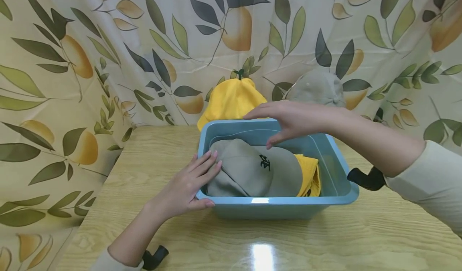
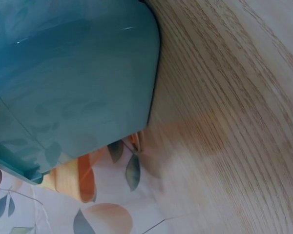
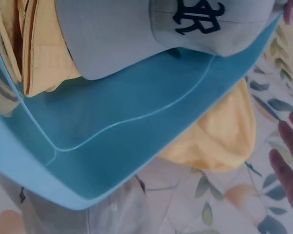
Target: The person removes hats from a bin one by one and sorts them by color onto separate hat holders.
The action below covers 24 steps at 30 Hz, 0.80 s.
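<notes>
A blue plastic bin stands on the wooden table. Inside it lies a grey baseball cap with black embroidered lettering, its brim pointing right. Folded yellow fabric is tucked beside the brim, partly covered by it. My left hand rests on the bin's left rim at the front corner, fingers extended over the edge. Above the bin's back part hovers my right hand, fingers spread and holding nothing. In the right wrist view its fingers show apart from the bin.
Behind the bin sits a yellow hat with a small green stem on top. A second grey cap stands behind the back right, partly hidden by my right forearm. A leaf-and-fruit patterned curtain hangs at the back and left of the table.
</notes>
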Each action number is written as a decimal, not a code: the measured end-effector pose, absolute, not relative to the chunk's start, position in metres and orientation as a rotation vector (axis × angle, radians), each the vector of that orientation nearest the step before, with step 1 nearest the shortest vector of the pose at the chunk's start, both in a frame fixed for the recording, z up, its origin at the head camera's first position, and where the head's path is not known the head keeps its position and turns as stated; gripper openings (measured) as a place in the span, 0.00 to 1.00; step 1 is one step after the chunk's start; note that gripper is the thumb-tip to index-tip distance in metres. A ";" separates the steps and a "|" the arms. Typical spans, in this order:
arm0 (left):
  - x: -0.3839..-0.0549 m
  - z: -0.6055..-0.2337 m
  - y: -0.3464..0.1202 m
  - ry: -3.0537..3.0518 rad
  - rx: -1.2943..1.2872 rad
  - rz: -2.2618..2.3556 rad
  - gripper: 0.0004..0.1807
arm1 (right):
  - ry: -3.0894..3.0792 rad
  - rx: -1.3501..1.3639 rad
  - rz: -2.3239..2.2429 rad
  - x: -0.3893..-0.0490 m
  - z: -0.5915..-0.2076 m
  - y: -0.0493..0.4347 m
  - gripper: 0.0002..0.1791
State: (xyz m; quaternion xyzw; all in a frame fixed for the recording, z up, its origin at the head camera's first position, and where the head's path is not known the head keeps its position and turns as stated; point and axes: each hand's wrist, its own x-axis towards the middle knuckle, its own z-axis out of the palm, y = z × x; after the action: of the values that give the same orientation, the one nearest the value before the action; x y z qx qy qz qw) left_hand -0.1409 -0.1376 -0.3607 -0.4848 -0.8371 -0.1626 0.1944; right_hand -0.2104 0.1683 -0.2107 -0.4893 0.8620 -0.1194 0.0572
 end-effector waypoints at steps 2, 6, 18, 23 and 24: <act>-0.141 -0.360 -0.137 -2.352 -1.357 -0.449 0.47 | 2.593 -1.478 -0.347 -0.216 -0.214 0.162 0.38; -0.141 -0.361 -0.137 -2.345 -1.357 -0.449 0.48 | 2.529 -1.439 -0.315 -0.225 -0.221 0.147 0.37; -0.143 -0.362 -0.138 -2.327 -1.368 -0.439 0.48 | 2.277 -1.380 -0.303 -0.246 -0.253 0.111 0.41; -0.144 -0.361 -0.139 -2.334 -1.366 -0.432 0.47 | 2.224 -1.246 -0.203 -0.251 -0.264 0.107 0.44; -0.144 -0.362 -0.140 -2.333 -1.368 -0.432 0.47 | 2.218 -1.251 -0.188 -0.252 -0.267 0.106 0.43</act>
State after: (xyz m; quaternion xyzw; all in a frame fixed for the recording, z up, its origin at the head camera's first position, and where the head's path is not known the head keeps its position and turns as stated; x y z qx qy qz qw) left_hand -0.1440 -0.1397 -0.3617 -0.4895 -0.8346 -0.1545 0.1999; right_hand -0.2519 0.1064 -0.2665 -0.4688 0.8315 -0.0705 0.2897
